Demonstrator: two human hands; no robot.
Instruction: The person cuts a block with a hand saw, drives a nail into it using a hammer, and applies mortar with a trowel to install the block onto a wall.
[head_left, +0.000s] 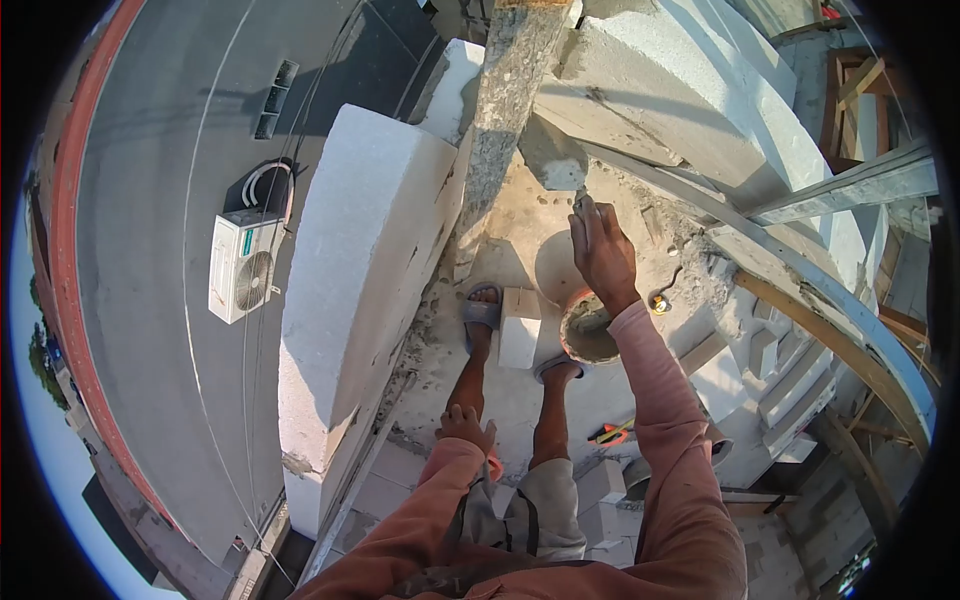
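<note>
Right hand [604, 256]: my fingers press together around a grey object [579, 201], mostly hidden, at their far end.
Bucket [576, 299]: near side, beside my right wrist.
Left hand [466, 429]: spread on my left leg [469, 388].

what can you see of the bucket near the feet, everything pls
The bucket is round, with an orange-red rim crusted in grey. It appears to stand upright on the dusty floor, holding grey, mortar-like material. The right forearm crosses above, hiding part of it. The right foot is close by; contact is unclear. Its outer wall is mostly hidden.
</note>
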